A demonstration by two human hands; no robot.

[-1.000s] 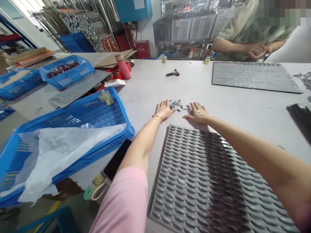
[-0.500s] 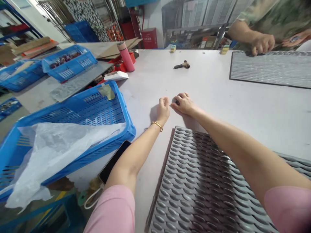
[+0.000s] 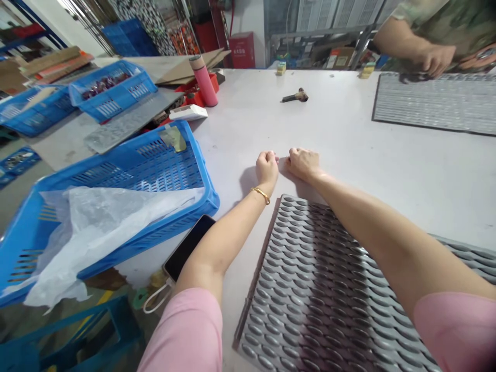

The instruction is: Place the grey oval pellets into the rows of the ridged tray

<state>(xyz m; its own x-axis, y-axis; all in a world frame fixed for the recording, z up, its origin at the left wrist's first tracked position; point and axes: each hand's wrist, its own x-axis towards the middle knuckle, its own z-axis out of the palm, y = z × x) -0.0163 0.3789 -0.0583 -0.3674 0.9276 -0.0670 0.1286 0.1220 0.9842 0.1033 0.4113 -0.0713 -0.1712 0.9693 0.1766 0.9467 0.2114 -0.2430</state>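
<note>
My left hand (image 3: 267,168), with a gold bracelet (image 3: 261,195) at the wrist, is closed just above the white table; whatever its curled fingers may hold is hidden. Close beside it on the right, my right hand (image 3: 304,164) is closed too, knuckles up, and its contents cannot be seen. A narrow gap separates the two hands. Below them lies a grey mat with rows of raised oval bumps (image 3: 310,289), partly under my right forearm. Farther up the table lies a small dark tool with a brownish head (image 3: 296,96).
A blue plastic basket (image 3: 211,194) with a white plastic sheet (image 3: 104,217) stands at left, a phone (image 3: 188,248) beside it. Behind are a pink bottle (image 3: 204,82) and smaller blue baskets (image 3: 112,98). A co-worker's hand (image 3: 436,59) rests at another panel (image 3: 434,106).
My right hand has turned and closed; the small dark thing that showed in it is now hidden. My left fingers have curled tighter. The whole view has shifted slightly.
</note>
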